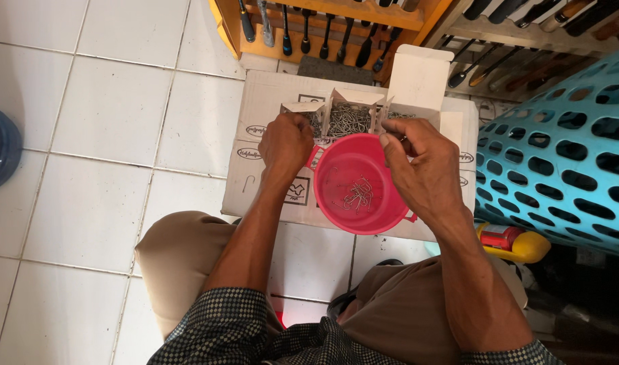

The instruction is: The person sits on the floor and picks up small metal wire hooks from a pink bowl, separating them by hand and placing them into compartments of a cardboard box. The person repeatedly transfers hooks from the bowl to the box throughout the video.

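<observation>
Left hand (pixel 286 143) covers the nearest small box (pixel 308 115), so what its fingertips pinch can't be seen. Right hand (pixel 421 169) hides the pink bucket's (pixel 353 216) far rim, perhaps gripping a hook. Blue basket (pixel 559 155) runs off the right edge.

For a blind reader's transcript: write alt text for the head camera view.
Seated person's left hand and right hand work over a round pink plastic bucket holding a few small metal hooks, on a flat brown cardboard box; behind it, open small white boxes full of hooks.
</observation>
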